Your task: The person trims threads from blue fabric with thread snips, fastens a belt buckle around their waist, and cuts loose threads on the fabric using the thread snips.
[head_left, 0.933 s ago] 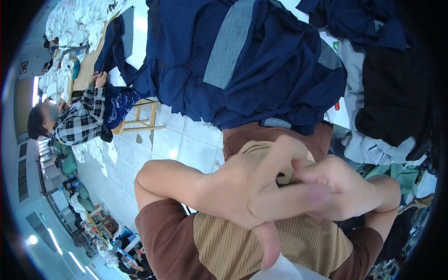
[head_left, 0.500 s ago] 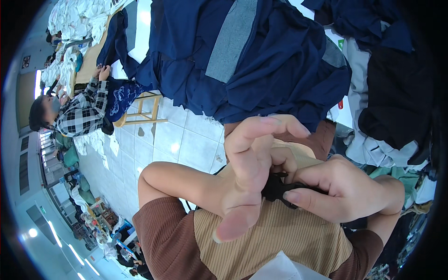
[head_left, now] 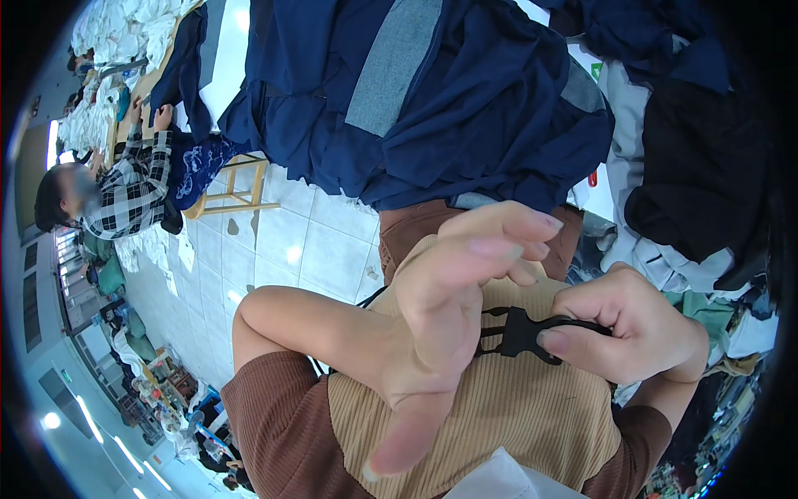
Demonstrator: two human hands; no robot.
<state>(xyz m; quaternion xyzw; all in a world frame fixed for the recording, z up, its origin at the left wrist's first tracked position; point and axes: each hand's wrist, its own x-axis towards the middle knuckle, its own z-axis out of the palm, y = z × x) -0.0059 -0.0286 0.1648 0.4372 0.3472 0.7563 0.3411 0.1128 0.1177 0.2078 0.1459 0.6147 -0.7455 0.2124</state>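
Observation:
My right hand (head_left: 632, 328) pinches a black plastic side-release buckle (head_left: 525, 334) between thumb and curled fingers, in front of my chest. The buckle's prongs point left, toward my left hand (head_left: 440, 320). That hand is open, its fingers loosely bent and its thumb stretched down, and it covers whatever lies beyond the prong tips. Part of a black strap shows at the right hand's fingers. Behind both hands is the tan ribbed front of my brown-sleeved shirt (head_left: 490, 416).
Navy cloth (head_left: 499, 125) is heaped ahead, with a grey-blue denim piece (head_left: 395, 71) on it. Black cloth (head_left: 702, 166) hangs over white cloth at the right. To the left are a wooden stool (head_left: 241, 200) and a person in a checked shirt (head_left: 125, 204) handling dark cloth at a table.
My right hand and the buckle have moved a little right, away from my left hand, so the prongs now show. The left hand's fingers have shifted and it stays open.

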